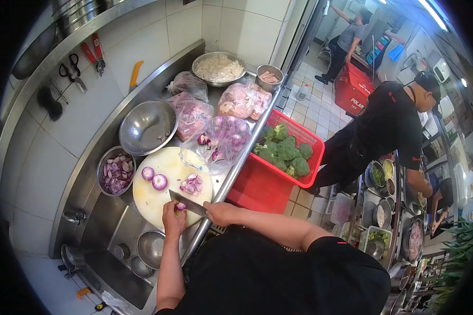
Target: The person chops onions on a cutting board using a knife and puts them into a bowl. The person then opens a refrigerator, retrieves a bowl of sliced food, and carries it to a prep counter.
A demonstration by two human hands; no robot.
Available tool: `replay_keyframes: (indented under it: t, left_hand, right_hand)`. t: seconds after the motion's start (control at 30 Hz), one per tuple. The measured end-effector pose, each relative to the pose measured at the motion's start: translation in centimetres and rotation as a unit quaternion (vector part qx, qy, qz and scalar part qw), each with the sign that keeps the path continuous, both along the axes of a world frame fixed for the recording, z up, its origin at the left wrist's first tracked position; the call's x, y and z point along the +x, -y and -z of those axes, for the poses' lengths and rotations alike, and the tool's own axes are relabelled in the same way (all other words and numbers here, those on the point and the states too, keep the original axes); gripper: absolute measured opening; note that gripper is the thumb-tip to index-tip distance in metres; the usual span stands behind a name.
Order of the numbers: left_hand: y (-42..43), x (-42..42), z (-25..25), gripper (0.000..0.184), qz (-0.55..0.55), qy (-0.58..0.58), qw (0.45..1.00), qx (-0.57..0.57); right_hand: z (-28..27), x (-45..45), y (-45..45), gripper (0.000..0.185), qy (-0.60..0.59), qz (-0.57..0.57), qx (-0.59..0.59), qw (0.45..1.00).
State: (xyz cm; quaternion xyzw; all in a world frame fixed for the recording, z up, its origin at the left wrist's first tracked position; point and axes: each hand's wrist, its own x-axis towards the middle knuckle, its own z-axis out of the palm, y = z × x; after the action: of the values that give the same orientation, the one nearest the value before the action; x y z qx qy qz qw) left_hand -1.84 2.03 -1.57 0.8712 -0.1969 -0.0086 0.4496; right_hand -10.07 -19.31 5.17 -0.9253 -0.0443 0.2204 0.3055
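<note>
My right hand (221, 213) grips the handle of a kitchen knife (188, 203), its broad blade pointing left across the round cutting board (147, 202). Under the blade, my left hand (174, 218) has its fingers closed on a small purple onion (181, 206). Just beyond the knife lies a pile of sliced onion (191, 184). Two peeled onions, one the larger onion (160, 182), rest on the board's left part. A steel bowl of cut onions (117, 172) stands left of the board. Past the board is a clear plastic bag of onions (223, 137).
A large steel bowl (148, 127) and bagged meat (192, 113) sit behind the board. A red basket of broccoli (286, 149) stands to the right. Smaller bowls (151, 249) lie in the sink at left. A co-worker in black (389, 121) stands at the right.
</note>
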Motion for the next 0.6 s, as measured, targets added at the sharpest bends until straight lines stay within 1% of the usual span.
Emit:
replay_keyframes:
  t: [0.07,0.13,0.2,0.27,0.37,0.5,0.6]
  left_hand:
    - [0.0,0.2,-1.0,0.043,-0.002,-0.008,1.000,-0.005]
    - [-0.3,0.1,-2.7,0.042,0.016,-0.040,0.996,0.080]
    - [-0.2,0.0,-2.5,0.041,0.016,-0.038,0.996,0.082]
    - [0.3,-0.1,-3.4,0.036,0.019,-0.038,0.995,0.091]
    - [0.2,0.0,-2.2,0.035,0.018,-0.038,0.994,0.097]
    - [-0.2,0.0,-2.4,0.034,0.028,-0.049,0.993,0.104]
    - [-0.6,0.1,-2.5,0.033,0.043,-0.024,0.994,0.101]
  right_hand:
    - [-0.3,-0.2,0.2,0.026,0.009,0.021,0.021,1.000]
    - [-0.5,-0.4,-0.1,0.026,-0.003,0.036,-0.004,0.999]
    - [-1.4,-0.7,-0.6,0.026,-0.012,0.049,-0.027,0.998]
    - [-3.0,-0.8,-1.1,0.026,-0.021,0.026,-0.043,0.999]
    - [-2.7,-0.9,-1.2,0.028,-0.026,0.020,-0.029,0.999]
    - [-4.0,-0.9,-1.3,0.027,-0.024,0.021,-0.038,0.999]
    - [-3.8,-0.8,-1.1,0.026,-0.020,-0.003,-0.037,0.999]
